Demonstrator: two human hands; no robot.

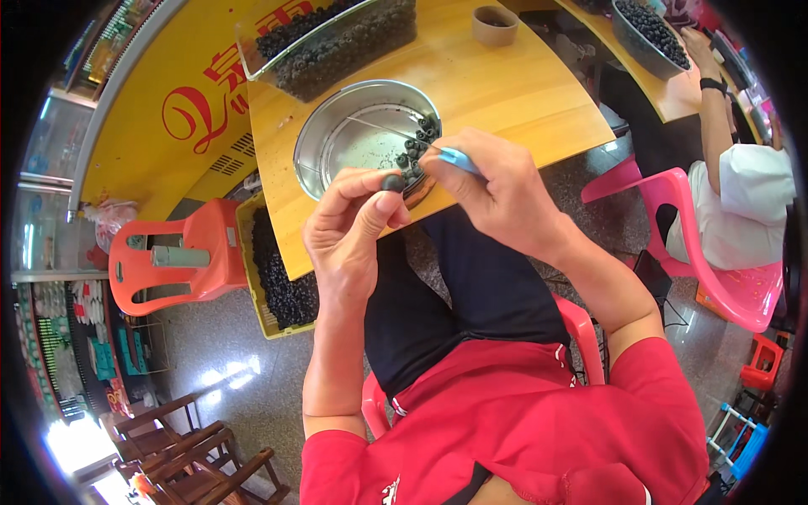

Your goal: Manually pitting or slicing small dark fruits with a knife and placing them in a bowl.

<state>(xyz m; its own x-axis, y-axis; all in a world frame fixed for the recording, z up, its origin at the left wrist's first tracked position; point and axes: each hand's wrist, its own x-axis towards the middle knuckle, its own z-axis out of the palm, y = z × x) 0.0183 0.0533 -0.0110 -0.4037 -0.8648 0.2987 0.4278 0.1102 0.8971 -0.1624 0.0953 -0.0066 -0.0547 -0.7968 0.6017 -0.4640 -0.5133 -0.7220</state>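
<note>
My left hand (353, 215) pinches a small dark round berry-like piece (392, 183) between thumb and fingertips, over the near rim of a round metal basin (316, 156). In my right hand (497, 185) is a thin metal pick with a blue handle (459, 160). Its shaft reaches left across the basin, pointing away from the held piece. Several similar dark pieces (412, 151), some with a hollow showing, lie along the basin's right side. Dark crumbs dot its bottom. Both hands are close together, and my right fingers partly hide the basin's right edge.
A clear plastic bin (345, 63) full of dark round pieces stands behind the basin on the wooden table (522, 101), near a small brown cup (494, 26). A yellow crate (269, 324) of dark bits sits below left, beside an orange chair (172, 261). Another person's arm (714, 118) is at right.
</note>
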